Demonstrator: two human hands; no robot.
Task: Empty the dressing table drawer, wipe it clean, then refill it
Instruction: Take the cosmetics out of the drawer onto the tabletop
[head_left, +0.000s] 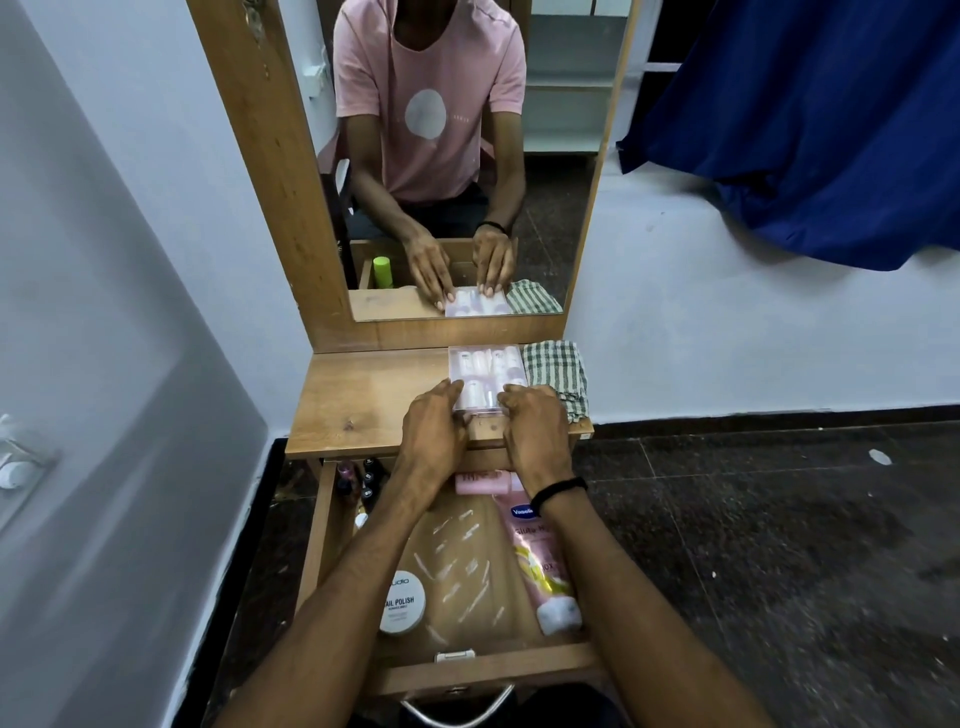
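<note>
- Now the left hand (434, 431) holds the case (485, 366) at its near-left corner, grip closed, thumb on top.
- Likewise the right hand (535, 431) curls its grip over the near-right edge, on the worktop (363, 400).

Pale walls (727, 312), dark speckled floor (779, 545), blue cloth (805, 130), perhaps a curtain, upper right.
</note>
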